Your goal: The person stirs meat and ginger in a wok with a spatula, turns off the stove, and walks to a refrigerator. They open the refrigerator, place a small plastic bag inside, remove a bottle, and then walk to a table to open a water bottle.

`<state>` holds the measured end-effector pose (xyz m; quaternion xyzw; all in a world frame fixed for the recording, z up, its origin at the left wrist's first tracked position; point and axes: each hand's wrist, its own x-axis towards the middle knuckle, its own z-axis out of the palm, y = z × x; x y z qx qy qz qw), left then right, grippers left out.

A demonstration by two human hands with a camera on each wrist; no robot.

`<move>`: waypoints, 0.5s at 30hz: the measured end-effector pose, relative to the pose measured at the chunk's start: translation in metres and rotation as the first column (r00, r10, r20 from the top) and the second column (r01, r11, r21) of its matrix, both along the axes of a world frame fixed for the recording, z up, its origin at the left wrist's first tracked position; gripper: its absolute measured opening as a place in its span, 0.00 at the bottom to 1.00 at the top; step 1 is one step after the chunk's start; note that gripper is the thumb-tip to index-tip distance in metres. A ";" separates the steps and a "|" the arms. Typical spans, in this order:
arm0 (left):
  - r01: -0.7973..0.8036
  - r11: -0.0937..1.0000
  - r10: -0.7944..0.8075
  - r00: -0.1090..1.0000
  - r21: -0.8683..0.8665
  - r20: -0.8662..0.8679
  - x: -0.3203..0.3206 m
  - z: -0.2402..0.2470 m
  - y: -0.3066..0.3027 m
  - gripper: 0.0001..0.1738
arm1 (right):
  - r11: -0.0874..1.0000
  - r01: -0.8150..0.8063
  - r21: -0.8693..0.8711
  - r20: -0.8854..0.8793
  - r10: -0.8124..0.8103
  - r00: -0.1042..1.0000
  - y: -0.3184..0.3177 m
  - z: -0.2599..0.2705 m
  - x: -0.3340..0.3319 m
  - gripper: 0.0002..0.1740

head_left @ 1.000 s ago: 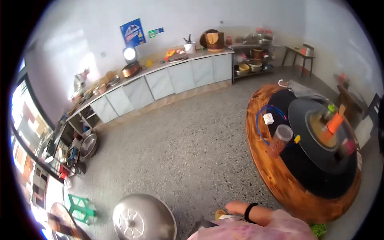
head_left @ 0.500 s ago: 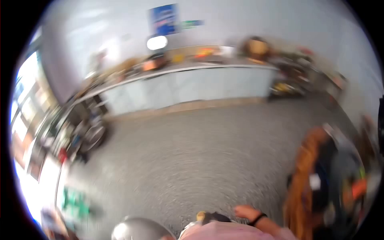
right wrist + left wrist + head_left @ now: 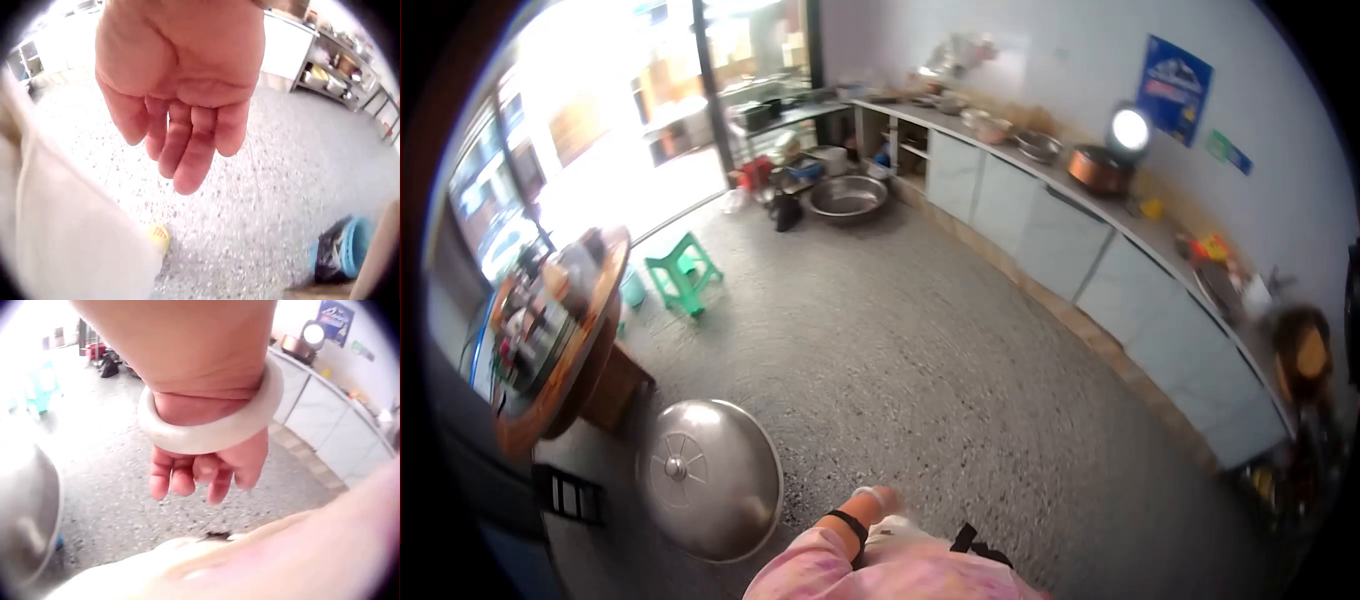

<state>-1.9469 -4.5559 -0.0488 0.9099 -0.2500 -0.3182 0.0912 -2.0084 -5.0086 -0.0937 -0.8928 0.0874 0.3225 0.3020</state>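
Observation:
My left hand (image 3: pixel 209 469), with a white bangle (image 3: pixel 212 434) at the wrist, hangs with loosely bent fingers and nothing in them. In the head view that left hand (image 3: pixel 887 500) is low in the middle, in front of my body, with a black band on the forearm. A large round metal lid (image 3: pixel 710 480) lies to its left, apart from it. My right hand (image 3: pixel 181 100) hangs above the speckled floor (image 3: pixel 250 206), fingers loosely curved and empty; the head view does not show it.
A green stool (image 3: pixel 684 272) and a wooden round table (image 3: pixel 565 375) are at the left. A wide metal basin (image 3: pixel 847 199) sits by the counter (image 3: pixel 1055 240), which runs along the right wall. A blue bin (image 3: pixel 357 247) stands low right in the right wrist view.
The head view has swung left: the doorway, stool and lid now show further right, and the table with the orange container has left the picture. The left arm with its bangle has come into view.

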 end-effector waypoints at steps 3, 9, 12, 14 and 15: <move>-0.881 0.466 0.882 0.453 0.086 -0.131 -0.013 -0.003 0.020 0.21 | 0.997 -0.066 0.029 0.040 0.065 0.997 0.000 0.014 0.086 0.12; -0.958 0.244 0.965 0.224 0.152 -0.135 -0.053 -0.042 0.046 0.24 | 0.974 -0.214 0.076 0.061 0.209 0.976 0.044 0.018 0.215 0.12; -0.934 0.234 0.962 0.182 0.269 -0.206 -0.064 -0.046 0.047 0.26 | 0.961 -0.265 0.081 0.041 0.263 0.964 0.074 0.011 0.250 0.12; -0.918 0.210 0.922 0.072 0.335 -0.380 -0.058 -0.035 0.053 0.30 | 0.955 -0.284 0.084 0.020 0.283 0.959 0.085 0.009 0.263 0.12; -0.917 0.216 0.922 0.080 0.334 -0.378 -0.048 -0.024 0.055 0.30 | 0.953 -0.289 0.088 0.015 0.289 0.957 0.089 0.009 0.270 0.12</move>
